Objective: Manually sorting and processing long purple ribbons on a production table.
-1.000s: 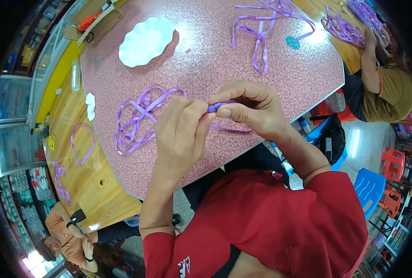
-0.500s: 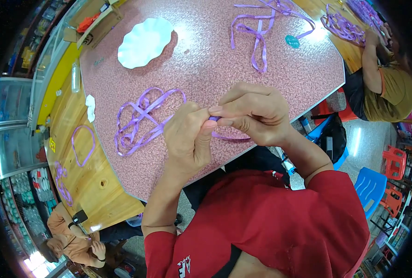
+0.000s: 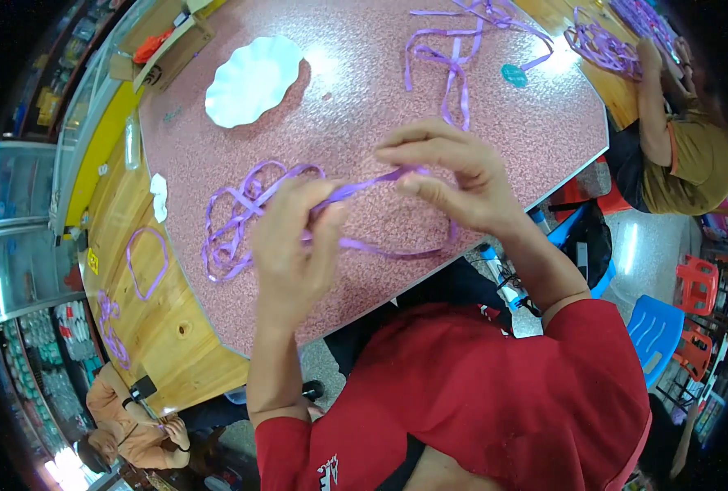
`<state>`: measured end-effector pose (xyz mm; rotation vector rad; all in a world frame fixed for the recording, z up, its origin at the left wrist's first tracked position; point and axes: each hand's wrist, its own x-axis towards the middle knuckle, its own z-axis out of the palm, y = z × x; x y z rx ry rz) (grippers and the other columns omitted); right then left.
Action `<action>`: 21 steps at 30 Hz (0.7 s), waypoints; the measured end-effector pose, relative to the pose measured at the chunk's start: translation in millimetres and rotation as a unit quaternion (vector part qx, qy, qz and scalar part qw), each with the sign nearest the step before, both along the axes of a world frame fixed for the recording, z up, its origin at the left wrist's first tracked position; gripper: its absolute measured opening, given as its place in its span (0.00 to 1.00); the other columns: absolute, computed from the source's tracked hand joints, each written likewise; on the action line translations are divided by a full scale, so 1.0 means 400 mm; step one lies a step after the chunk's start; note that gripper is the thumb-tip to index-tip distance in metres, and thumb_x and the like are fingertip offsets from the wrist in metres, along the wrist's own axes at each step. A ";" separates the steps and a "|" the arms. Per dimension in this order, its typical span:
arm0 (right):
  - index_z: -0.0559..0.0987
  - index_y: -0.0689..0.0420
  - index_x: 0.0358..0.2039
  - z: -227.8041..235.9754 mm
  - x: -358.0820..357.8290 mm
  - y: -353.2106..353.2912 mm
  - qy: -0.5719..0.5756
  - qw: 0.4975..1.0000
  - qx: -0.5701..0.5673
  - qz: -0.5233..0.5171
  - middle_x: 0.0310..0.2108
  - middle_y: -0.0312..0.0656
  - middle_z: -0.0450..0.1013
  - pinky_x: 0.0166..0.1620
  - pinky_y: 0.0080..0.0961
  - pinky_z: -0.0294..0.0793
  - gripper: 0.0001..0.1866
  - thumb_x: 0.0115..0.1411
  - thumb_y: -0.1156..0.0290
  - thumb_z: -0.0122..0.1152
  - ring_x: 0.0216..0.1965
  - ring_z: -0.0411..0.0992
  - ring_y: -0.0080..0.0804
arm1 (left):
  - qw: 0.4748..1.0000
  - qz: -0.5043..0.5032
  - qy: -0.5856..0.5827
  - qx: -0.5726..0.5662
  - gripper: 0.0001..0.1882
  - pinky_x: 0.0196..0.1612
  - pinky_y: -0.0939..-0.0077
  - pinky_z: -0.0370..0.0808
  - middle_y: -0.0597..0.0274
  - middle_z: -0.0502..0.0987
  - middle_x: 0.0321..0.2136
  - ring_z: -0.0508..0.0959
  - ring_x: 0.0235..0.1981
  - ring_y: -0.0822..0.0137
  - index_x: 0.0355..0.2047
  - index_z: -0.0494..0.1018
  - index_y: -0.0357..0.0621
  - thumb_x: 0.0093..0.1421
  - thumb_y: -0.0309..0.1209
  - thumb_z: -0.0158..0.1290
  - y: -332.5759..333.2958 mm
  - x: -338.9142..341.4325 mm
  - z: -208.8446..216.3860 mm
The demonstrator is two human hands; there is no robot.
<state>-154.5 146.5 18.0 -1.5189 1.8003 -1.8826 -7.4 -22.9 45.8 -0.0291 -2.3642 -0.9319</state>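
Over the pink surface [image 3: 364, 114]: a purple ribbon [image 3: 362, 188] is held up between two hands, well clear of the speckled top.
Purple ribbon: narrow, flat and slightly glossy; the raised stretch is drawn nearly straight, slightly slanted, and a darker fold or twist is shown near its right end. Below it, a second strand is curved along the near side.
Left hand [image 3: 280, 250]: blurred; the ribbon is pinched between thumb and fingers.
Right hand [image 3: 469, 180]: forefinger and thumb are parted, with the ribbon between them — whether it is pinched tight cannot be told.
Ribbon loops [image 3: 253, 206]: loosely crossed, laid just beside the left hand.
White dish [image 3: 253, 82]: wavy-rimmed, placed farther off.
Far ribbon [image 3: 455, 61]: purple too, left in loose folds — a green disc [image 3: 514, 75] is seen beside it.
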 end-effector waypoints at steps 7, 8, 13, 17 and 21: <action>0.80 0.61 0.40 -0.107 -0.239 0.115 -0.034 0.972 0.149 -0.181 0.39 0.38 0.76 0.40 0.16 0.70 0.09 0.60 0.73 0.60 0.39 0.72 0.21 | 0.982 0.135 -0.042 0.126 0.09 0.28 0.87 0.61 0.71 0.69 0.29 0.65 0.26 0.80 0.39 0.75 0.39 0.57 0.20 0.55 -0.121 0.108 -0.011; 0.80 0.61 0.40 -0.103 -0.244 0.126 -0.033 0.972 0.150 -0.176 0.39 0.38 0.76 0.40 0.16 0.70 0.09 0.60 0.73 0.60 0.39 0.72 0.21 | 0.981 0.139 -0.042 0.127 0.09 0.28 0.87 0.61 0.71 0.69 0.29 0.65 0.26 0.80 0.39 0.75 0.39 0.57 0.20 0.55 -0.121 0.111 -0.018; 0.80 0.62 0.39 -0.028 -0.192 0.090 0.019 0.970 0.189 -0.153 0.40 0.38 0.76 0.41 0.16 0.70 0.08 0.60 0.74 0.59 0.40 0.72 0.22 | 0.974 0.114 -0.035 0.191 0.09 0.30 0.88 0.60 0.70 0.70 0.31 0.65 0.28 0.82 0.38 0.76 0.39 0.56 0.19 0.56 -0.081 0.094 -0.024; 0.81 0.60 0.40 0.033 -0.053 0.004 0.049 0.996 0.071 -0.024 0.43 0.42 0.75 0.47 0.27 0.72 0.10 0.59 0.72 0.60 0.45 0.73 0.32 | 0.988 0.046 -0.020 0.143 0.12 0.26 0.86 0.60 0.68 0.72 0.30 0.65 0.24 0.79 0.38 0.76 0.40 0.53 0.17 0.58 -0.036 0.063 0.017; 0.80 0.58 0.41 0.072 0.058 -0.086 0.029 0.999 0.012 0.026 0.43 0.42 0.76 0.47 0.26 0.72 0.11 0.57 0.72 0.63 0.45 0.74 0.32 | 0.993 0.038 -0.035 0.109 0.11 0.31 0.86 0.60 0.66 0.70 0.33 0.66 0.31 0.77 0.39 0.75 0.38 0.55 0.18 0.56 -0.012 0.060 0.029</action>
